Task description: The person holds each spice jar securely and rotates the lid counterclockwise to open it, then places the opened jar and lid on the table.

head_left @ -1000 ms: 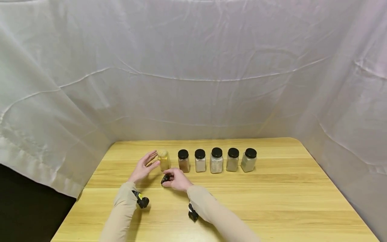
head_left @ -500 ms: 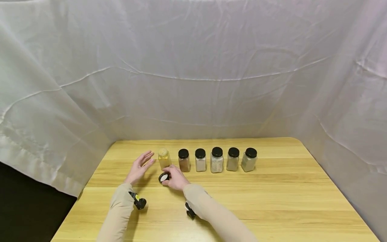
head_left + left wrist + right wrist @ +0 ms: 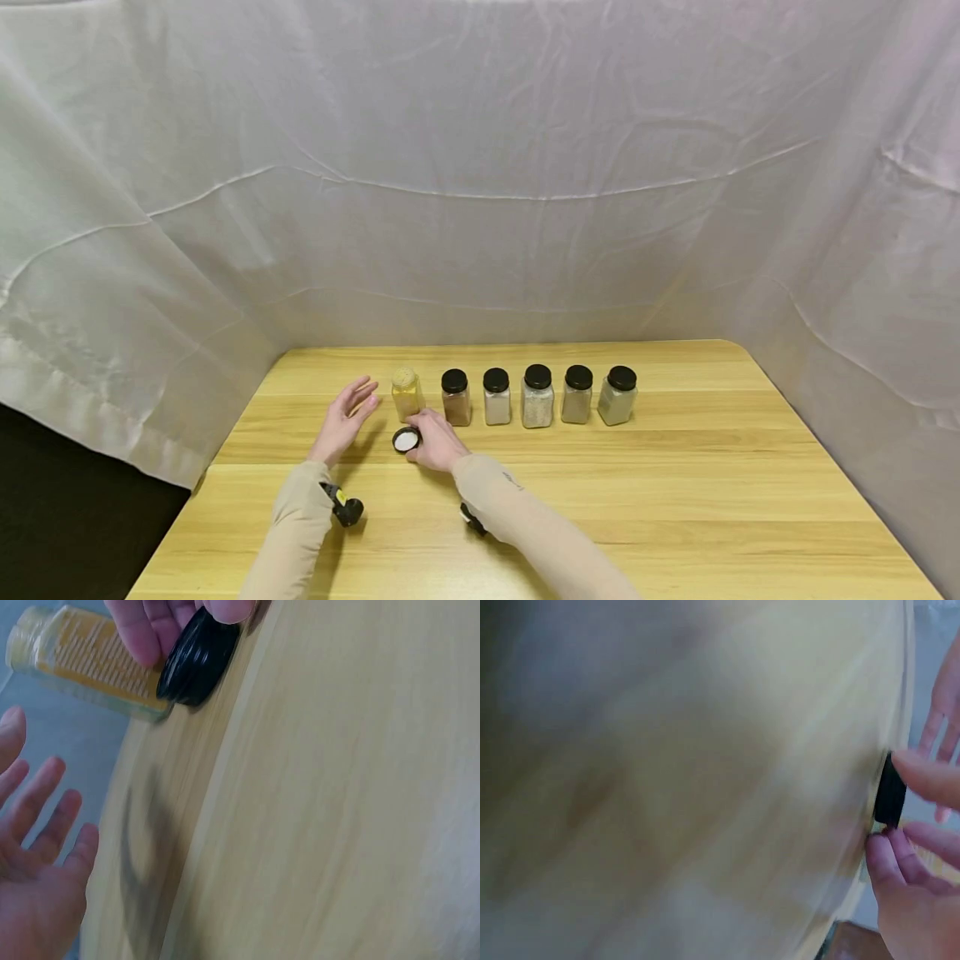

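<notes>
Pinching the lid [image 3: 406, 440] just in front of the yellow jar [image 3: 407, 398], your right grip [image 3: 437, 442] hides a bit of its base; your left grip [image 3: 344, 423] hangs released beside that jar. Rightward on the counter [image 3: 675, 500] stand five black-lidded jars [image 3: 537, 406], the brown one [image 3: 457, 406] nearest.

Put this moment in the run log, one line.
right hand: grips black lid, white inside showing; left hand: holds nothing; yellow jar: upright, lid off; five other jars: lidded
</notes>
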`<action>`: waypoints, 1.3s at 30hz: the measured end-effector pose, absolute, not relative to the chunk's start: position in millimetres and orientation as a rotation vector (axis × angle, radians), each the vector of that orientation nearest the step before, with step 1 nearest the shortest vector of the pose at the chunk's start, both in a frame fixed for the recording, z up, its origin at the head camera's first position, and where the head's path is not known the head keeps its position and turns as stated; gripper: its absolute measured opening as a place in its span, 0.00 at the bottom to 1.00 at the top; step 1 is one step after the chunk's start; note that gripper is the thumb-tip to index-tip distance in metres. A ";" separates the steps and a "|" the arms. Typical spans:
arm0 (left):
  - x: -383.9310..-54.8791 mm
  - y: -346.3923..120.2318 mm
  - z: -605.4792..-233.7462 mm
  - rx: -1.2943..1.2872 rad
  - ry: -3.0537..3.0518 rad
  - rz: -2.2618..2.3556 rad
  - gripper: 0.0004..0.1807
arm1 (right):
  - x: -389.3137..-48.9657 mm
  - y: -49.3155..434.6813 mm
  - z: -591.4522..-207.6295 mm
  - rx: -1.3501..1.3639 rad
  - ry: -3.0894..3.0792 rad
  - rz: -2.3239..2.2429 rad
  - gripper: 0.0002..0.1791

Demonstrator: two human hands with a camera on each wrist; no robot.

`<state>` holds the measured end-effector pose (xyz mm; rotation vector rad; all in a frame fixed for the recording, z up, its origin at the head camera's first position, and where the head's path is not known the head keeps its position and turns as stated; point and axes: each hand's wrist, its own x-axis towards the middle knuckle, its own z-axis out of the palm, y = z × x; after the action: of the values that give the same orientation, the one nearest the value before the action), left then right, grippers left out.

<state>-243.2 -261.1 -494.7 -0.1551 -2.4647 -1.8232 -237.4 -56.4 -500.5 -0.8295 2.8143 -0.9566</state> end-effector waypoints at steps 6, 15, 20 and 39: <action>-235.2 -247.3 -487.8 0.099 -2.435 -1.655 0.29 | -230.3 -45.0 -492.6 -0.832 2.676 -0.978 0.37; -220.3 -216.5 -480.3 0.409 -2.295 -1.345 0.15 | -217.2 -9.0 -481.4 -0.856 2.484 -1.095 0.39; -211.2 -196.8 -477.1 0.438 -2.258 -1.336 0.16 | -212.5 18.3 -477.9 -0.838 2.379 -1.236 0.39; -209.6 -136.4 -481.6 0.073 -2.263 -1.704 0.21 | -193.6 112.4 -484.0 -0.765 2.176 -1.532 0.37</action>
<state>-209.6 -136.4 -481.6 0.0728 -2.2630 -1.7039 -193.6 112.4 -484.0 -0.7651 2.1760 -1.5321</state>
